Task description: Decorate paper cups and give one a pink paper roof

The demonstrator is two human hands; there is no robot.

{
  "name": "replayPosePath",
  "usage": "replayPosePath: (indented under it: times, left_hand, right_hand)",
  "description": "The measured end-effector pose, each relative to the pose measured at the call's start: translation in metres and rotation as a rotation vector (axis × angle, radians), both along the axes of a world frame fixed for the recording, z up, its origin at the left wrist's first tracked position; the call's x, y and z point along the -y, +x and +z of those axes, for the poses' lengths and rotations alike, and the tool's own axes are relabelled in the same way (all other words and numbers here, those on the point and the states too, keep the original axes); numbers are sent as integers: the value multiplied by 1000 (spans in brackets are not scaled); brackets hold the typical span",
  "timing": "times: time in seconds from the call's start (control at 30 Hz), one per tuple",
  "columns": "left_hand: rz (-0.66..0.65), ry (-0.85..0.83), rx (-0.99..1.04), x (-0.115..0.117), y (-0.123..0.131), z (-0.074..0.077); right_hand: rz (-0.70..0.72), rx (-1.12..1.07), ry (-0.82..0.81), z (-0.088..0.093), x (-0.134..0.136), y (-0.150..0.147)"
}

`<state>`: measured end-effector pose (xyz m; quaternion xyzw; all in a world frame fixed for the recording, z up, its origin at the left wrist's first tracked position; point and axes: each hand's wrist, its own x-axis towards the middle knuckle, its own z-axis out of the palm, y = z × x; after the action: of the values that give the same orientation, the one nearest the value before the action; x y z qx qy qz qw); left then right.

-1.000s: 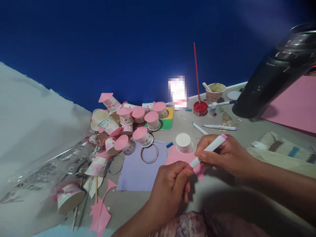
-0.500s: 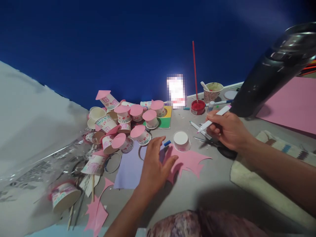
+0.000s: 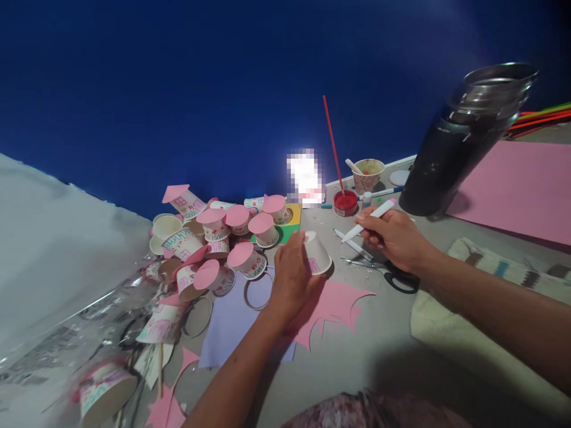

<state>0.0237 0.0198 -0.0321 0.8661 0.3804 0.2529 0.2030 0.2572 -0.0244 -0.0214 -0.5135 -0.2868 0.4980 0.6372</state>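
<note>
A white paper cup (image 3: 317, 252), upside down and tilted, is gripped from its left side by my left hand (image 3: 291, 278). Pink drawing shows low on its wall. My right hand (image 3: 396, 236) pinches a white marker with a pink end (image 3: 369, 220), its pink tip pointing down and left toward the cup. Below that hand lie another white marker (image 3: 354, 245) and a pair of scissors (image 3: 401, 280) with black handles. Cut pink paper (image 3: 332, 306) spreads just under the cup, partly over a lilac sheet (image 3: 227, 333).
Several decorated paper cups with pink paper tops (image 3: 214, 215) crowd the left. Behind stand a red paint pot (image 3: 345, 203) holding a red stick and a patterned cup (image 3: 369, 177). A dark bottle (image 3: 455, 142), a pink sheet (image 3: 517, 190) and a striped cloth (image 3: 464, 297) occupy the right.
My left hand, open and apart from the cup before, has closed on it, and the cup has tilted. My right hand still holds the marker. The view has shifted slightly.
</note>
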Motion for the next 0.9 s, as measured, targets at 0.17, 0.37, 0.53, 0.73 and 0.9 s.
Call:
replayPosePath:
  times: [0.17,0.37,0.53,0.73,0.9]
  left_hand:
    - [15,-328,357,10,-16,18]
    - [-112,-412,380,29,-29,17]
    - [-142,-373,350,33,-31,13]
    - [-148,-322,334,34,-30,18]
    - [-155,-299,326,36,-29,22]
  right_hand:
    - [9,191,88,11,16,-8]
    - [-44,734,330,22,45,-25]
    - [-15,958,559,27,52,-31]
    - [7,1059,653,30,48,-33]
    - [33,1113,663,30,48,-34]
